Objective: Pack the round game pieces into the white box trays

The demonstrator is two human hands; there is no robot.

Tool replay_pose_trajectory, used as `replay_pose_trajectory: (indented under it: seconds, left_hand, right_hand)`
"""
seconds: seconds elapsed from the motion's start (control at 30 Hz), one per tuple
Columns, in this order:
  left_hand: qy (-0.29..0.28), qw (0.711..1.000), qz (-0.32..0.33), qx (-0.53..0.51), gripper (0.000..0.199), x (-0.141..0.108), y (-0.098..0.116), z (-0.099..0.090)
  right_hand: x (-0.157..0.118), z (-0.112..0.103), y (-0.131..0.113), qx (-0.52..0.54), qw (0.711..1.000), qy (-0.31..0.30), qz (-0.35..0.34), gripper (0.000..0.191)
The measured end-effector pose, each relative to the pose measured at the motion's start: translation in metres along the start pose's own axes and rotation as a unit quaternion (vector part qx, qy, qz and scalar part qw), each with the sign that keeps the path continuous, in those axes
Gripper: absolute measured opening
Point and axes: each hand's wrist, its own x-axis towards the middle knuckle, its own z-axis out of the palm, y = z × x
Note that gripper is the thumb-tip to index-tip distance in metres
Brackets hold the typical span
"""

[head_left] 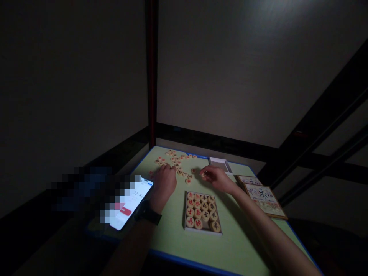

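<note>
My right hand [217, 178] is closed, its fingertips pinching a round wooden xiangqi piece [204, 174] just above the table. Another piece [193, 171] lies on the table left of those fingertips. With its back toward me, my left hand [165, 183] is over the near left side of the scattered xiangqi pieces [178, 165]; its fingers curl down, and what they hold, if anything, is hidden. Closer to me sits a shallow open box [203, 230] with rows of red- and black-marked pieces. One slot in its bottom row shows bare box floor.
A lit phone [132, 207] showing a timer lies left of my left wrist. At the back stands a pale shallow tray [220, 165]. Two printed boxes [263, 199] overlap at the right edge. The green table [178, 245] has a blue rim, with walls behind.
</note>
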Motion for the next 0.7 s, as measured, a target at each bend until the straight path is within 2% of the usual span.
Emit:
replay_pose_trajectory:
  seconds: [0.13, 0.23, 0.37, 0.5, 0.57, 0.7]
  left_hand:
    - [0.044, 0.996, -0.075, 0.018, 0.033, 0.003, -0.010, -0.004]
    - [0.052, 0.995, -0.085, 0.022, 0.034, 0.004, -0.014, -0.007]
    - [0.031, 0.997, -0.066, 0.004, 0.033, 0.005, -0.011, -0.005]
    - [0.021, 0.999, -0.010, -0.027, 0.030, 0.007, -0.005, 0.003]
    - [0.014, 0.999, 0.015, -0.031, 0.029, 0.008, -0.004, 0.007]
    - [0.013, 0.999, 0.043, -0.021, 0.028, 0.008, -0.004, 0.014]
  right_hand:
    - [-0.029, -0.006, -0.017, 0.033, 0.999, 0.010, -0.010, 0.020]
    - [-0.047, -0.006, -0.029, 0.051, 0.998, 0.030, -0.019, 0.015]
    - [-0.062, -0.001, -0.036, 0.145, 0.989, 0.024, 0.006, 0.021]
    - [-0.067, 0.004, -0.035, 0.286, 0.957, -0.015, 0.054, 0.031]
    - [-0.068, 0.004, -0.037, 0.300, 0.952, -0.023, 0.054, 0.030]
    - [-0.072, 0.001, -0.046, 0.244, 0.968, -0.042, 0.024, 0.020]
